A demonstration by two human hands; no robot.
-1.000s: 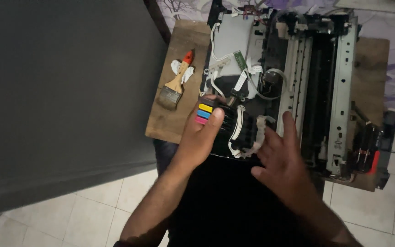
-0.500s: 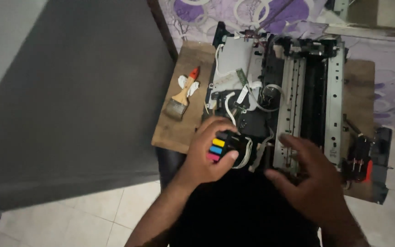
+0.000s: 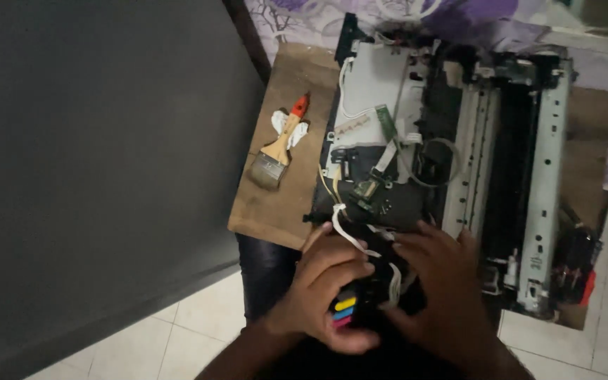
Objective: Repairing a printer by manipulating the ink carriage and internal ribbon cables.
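Observation:
My left hand [image 3: 325, 292] grips a black ink cartridge carriage [image 3: 360, 306] with yellow, blue and pink tabs on its top, held over my lap. My right hand [image 3: 441, 288] closes on the same part from the right, fingers over its white ribbon cables [image 3: 350, 236]. Those cables run up to an opened printer [image 3: 459, 141], which lies on a wooden board [image 3: 283, 204] with its white metal frame, rollers and small green circuit boards exposed.
A paintbrush [image 3: 276, 151] with a wooden handle and red tip lies on the board's left part, on white scraps. A large grey surface [image 3: 93, 176] fills the left. Purple patterned cloth [image 3: 332, 17] lies behind the board. Pale floor tiles [image 3: 177, 338] show below.
Both hands have drawn the cartridge carriage back from the printer's front edge toward my lap. My right hand, spread beside it earlier, now closes on it. The view has tilted down.

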